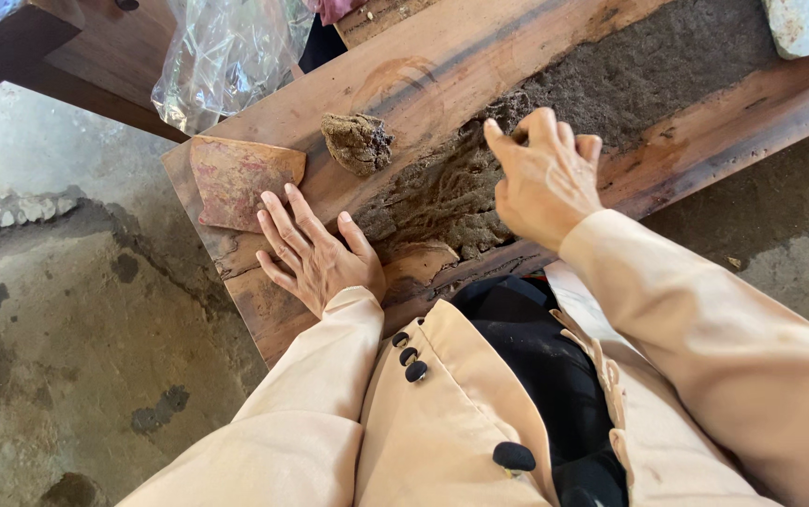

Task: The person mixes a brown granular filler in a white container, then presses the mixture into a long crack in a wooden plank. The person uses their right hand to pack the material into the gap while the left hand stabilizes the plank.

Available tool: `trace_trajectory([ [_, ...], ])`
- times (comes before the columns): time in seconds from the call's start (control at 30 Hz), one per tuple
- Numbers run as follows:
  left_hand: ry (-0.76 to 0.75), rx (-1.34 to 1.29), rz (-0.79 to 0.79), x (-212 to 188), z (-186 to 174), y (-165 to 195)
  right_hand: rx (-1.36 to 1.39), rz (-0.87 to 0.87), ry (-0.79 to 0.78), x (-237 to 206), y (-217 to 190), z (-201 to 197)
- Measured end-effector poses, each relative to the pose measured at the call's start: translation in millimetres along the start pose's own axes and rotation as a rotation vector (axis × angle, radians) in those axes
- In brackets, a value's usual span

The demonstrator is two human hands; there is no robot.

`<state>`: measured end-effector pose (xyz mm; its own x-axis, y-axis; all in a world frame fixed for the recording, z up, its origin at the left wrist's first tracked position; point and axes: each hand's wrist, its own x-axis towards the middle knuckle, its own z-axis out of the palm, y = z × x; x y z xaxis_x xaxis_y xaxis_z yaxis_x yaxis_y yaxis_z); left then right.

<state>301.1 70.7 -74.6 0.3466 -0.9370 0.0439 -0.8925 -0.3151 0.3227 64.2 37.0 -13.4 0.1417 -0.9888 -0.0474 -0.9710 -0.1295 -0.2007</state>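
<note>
Outdoors-like, stained concrete floor (pixel 67 310) | wooden plank (pixel 442 56) spread with brown fibrous paste (pixel 611 75) | one lump (pixel 358 141), one reddish shard (pixel 236 178) | left hand (pixel 315 253) flat, open on plank | right hand (pixel 545 174) fingers curled into paste.

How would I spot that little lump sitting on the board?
Find the long wooden board, spread with dark crumbly material. Near its left end, above the left hand, sits a small brown lump. Unlike the flat reddish slab beside it, it is rounded and rough.

Soft even daylight, sharp focus (faint shadows, slight edge distortion)
</note>
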Motion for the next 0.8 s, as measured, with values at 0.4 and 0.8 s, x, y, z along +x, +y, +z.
trace_trajectory([
  [0.4,0.003,0.020,0.015,0,1,-2,0.072,0.015,0.037,-7,10,-3],
  [0.8,0.015,0.001,0.014,0,-1,0,-0.049,-0.065,0.055,-6,15,-11],
])
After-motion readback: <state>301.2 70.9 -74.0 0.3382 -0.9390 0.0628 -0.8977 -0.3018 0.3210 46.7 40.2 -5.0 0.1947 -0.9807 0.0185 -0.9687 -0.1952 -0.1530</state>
